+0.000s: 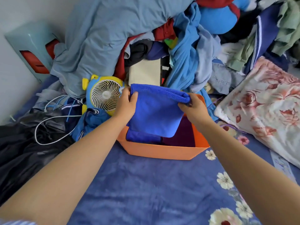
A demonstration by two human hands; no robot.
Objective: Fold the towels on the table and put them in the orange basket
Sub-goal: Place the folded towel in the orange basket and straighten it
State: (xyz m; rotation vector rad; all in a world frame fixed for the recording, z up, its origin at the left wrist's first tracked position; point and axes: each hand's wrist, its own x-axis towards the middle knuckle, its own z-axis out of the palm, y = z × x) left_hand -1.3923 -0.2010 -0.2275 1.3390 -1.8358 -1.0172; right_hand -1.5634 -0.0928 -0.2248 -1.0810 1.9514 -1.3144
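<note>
A folded blue towel (pixel 155 111) hangs over the orange basket (pixel 162 151), its lower edge dipping inside the rim. My left hand (pixel 127 103) pinches the towel's upper left corner. My right hand (pixel 192 106) grips its upper right corner. Inside the basket lie another blue towel (pixel 139 138) on the left and a dark purple towel (pixel 183 135) on the right. The held towel hides the back of the basket.
A blue floral bedsheet (pixel 154 189) covers the surface in front. A small yellow and blue fan (pixel 104 95) with white cables stands left of the basket. A heap of clothes (pixel 186 51) rises behind. A floral pillow (pixel 267 108) lies at right, dark garments (pixel 24 143) at left.
</note>
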